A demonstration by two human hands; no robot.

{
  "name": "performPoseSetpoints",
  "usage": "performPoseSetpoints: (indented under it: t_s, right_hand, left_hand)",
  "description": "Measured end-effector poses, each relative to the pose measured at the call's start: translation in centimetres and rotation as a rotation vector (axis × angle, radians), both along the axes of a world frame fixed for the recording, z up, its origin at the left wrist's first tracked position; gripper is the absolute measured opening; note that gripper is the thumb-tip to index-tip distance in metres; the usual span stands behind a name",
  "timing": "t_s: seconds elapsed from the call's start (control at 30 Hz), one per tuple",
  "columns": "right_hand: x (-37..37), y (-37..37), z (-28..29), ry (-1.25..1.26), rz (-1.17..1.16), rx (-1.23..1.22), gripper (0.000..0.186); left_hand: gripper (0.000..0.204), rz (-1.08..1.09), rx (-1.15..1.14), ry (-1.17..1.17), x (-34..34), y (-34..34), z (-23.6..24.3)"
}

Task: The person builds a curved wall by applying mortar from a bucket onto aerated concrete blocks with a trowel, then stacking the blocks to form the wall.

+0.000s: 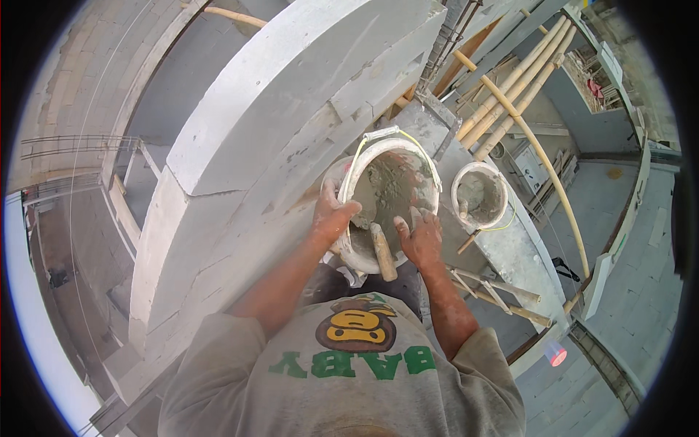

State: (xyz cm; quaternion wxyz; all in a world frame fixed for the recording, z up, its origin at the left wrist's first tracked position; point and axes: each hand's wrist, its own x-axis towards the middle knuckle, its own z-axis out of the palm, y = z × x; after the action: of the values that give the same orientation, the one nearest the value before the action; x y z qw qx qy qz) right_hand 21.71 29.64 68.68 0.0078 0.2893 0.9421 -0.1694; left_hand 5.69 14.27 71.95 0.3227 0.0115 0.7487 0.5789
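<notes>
A white bucket [351, 251] of wet grey mortar [393, 182] stands in front of me, its wire handle with a white grip [381, 133] lying over the far rim. My left hand [335, 216] is closed on the bucket's left rim, with the thumb toward the inside. My right hand [422, 237] is over the near right part of the bucket, fingers spread and holding nothing. Between the hands, a trowel's wooden handle [383, 253] sticks out over the near rim; its blade is hidden in the mortar.
Beside it on the right, a smaller mortar bucket [456, 193] rests on a grey plank [513, 251]. A pale block wall [269, 153] curves along my left. Bamboo poles [542, 146] cross at the right, above a lower floor [619, 204]. Wooden pieces [502, 295] lie below the plank.
</notes>
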Motion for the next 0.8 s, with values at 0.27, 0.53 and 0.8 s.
performPoseSetpoints:
  t_s: [0.27,0.53,0.8]
  right_hand:
    - [-2.2,-7.4,3.2,-0.717,0.549,-0.438,0.045]
    - [-8.5,-13.5,4.5,-0.238,1.303,0.267,0.039]
    - [-7.3,-21.3,3.3,-0.358,1.643,0.479,0.025]
  left_hand:
    - [0.067,0.434,0.244,-0.061,4.8,-15.8,-0.1]
    - [0.053,0.677,0.012,-0.075,10.9,-22.2,1.8]
    - [0.049,1.179,-0.201,0.043,17.4,-25.3,7.7]
